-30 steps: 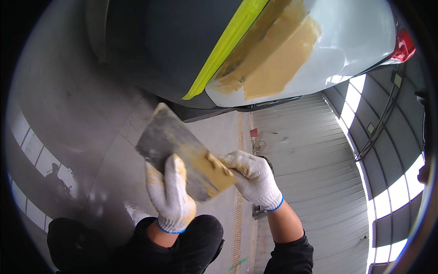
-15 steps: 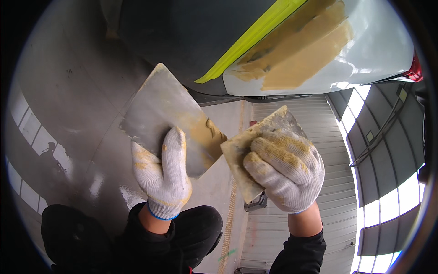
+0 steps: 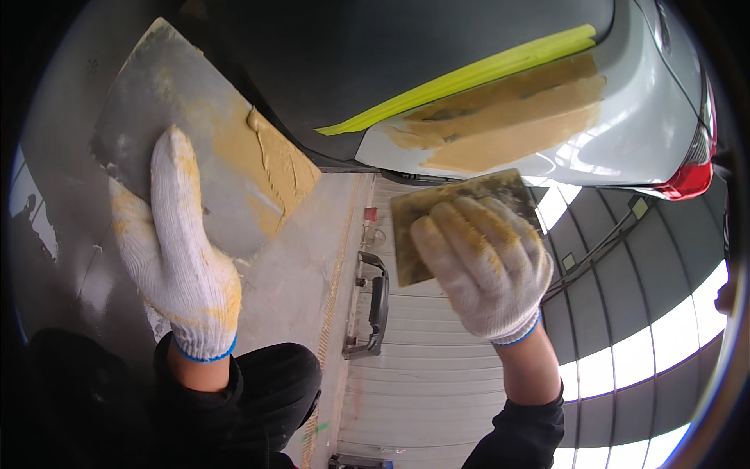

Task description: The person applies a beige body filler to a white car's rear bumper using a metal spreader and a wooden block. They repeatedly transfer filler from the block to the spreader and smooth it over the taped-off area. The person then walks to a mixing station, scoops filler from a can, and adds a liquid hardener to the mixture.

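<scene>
My left hand (image 3: 183, 250), in a putty-stained white knit glove, grips a grey putty board (image 3: 183, 94) with its thumb lying on the upper face. Tan putty (image 3: 285, 168) is heaped along the board's right corner. In my right hand (image 3: 492, 270), gloved alike, is a flat putty spreader (image 3: 410, 238) with smears on it, the fingers pressed over its face. Spreader and board are apart. Beyond them is a white car panel (image 3: 570, 160) bearing a broad patch of tan filler (image 3: 508, 129). The spreader is below that patch in the picture and looks clear of it.
Yellow-green masking tape (image 3: 461, 78) runs along the filler's upper edge, beside dark trim (image 3: 375, 47). A red tail light (image 3: 691, 180) sits at the panel's right end. A black bar-shaped frame (image 3: 379, 305) stands by the pale ribbed wall (image 3: 430, 352). Shiny grey floor (image 3: 70, 258) lies at left.
My left hand and the board have moved left and up, away from the spreader. The spreader has turned slightly and is now farther from the board. The view has shifted along the car.
</scene>
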The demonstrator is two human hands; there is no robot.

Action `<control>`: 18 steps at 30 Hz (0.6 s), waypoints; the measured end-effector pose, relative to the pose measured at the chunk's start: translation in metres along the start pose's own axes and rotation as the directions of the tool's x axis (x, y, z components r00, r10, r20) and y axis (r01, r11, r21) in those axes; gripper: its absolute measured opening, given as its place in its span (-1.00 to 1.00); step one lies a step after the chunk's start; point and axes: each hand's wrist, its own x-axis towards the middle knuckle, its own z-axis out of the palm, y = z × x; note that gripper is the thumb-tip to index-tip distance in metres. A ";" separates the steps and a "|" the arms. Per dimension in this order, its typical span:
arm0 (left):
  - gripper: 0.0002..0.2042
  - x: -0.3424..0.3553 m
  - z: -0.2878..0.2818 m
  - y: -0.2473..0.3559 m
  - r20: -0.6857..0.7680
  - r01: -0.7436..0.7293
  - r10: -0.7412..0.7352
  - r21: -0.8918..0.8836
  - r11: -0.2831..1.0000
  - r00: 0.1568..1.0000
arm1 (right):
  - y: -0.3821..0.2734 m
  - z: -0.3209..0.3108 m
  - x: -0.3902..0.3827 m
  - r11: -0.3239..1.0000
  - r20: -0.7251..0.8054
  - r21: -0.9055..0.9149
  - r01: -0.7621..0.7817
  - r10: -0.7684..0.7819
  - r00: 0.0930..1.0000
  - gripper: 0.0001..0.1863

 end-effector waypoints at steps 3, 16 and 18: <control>-0.61 0.007 -0.004 0.002 -0.026 -0.026 0.025 -0.005 1.000 0.999 | 0.012 0.006 0.008 0.986 0.112 -0.165 0.002 0.017 0.994 -0.52; -0.59 0.009 0.002 0.018 -0.032 -0.001 -0.001 -0.038 0.999 0.999 | 0.018 0.054 0.032 0.966 0.096 -0.239 -0.097 0.123 0.988 -0.46; -0.58 0.009 0.001 0.018 -0.025 0.007 -0.007 0.009 1.000 1.000 | 0.020 0.056 0.034 0.970 0.082 -0.234 -0.070 0.092 0.992 -0.48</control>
